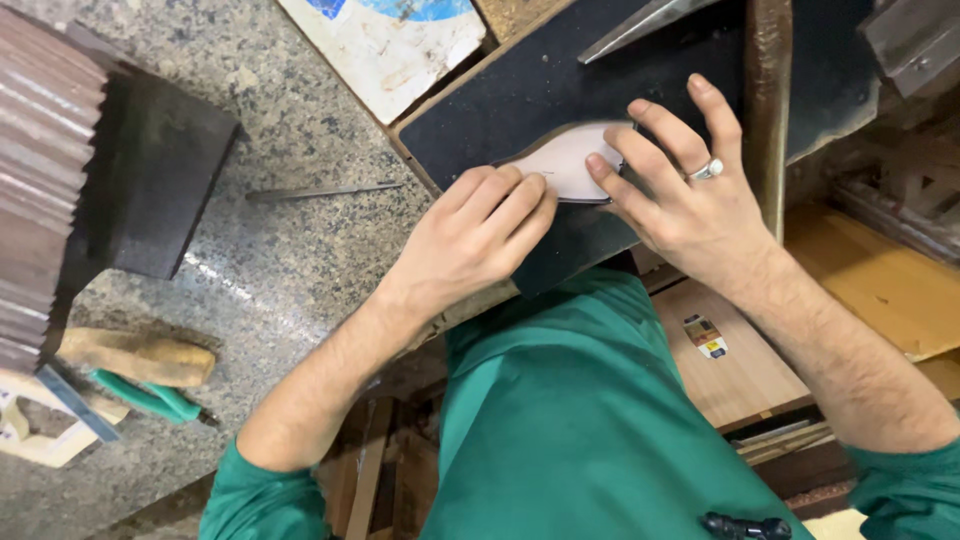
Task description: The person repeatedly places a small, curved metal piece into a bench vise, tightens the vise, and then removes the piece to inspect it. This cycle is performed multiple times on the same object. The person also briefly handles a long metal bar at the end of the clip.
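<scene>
The pale sole-shaped template (565,160) lies flat on a black sheet (520,95) at the edge of the speckled stone tabletop (300,250), and we press it down from both sides. Our left hand (475,235) rests on its near end with the fingers laid together and flat, not closed around anything. Our right hand (680,185), wearing a ring, spreads open with its fingertips (597,165) pinning the far edge of the template. A thin metal rod (320,191) lies on the tabletop to the left of the sheet. Further left stands a dark block (150,180), and nearer us we see a wooden handle (135,357) beside a green-handled tool (150,398).
</scene>
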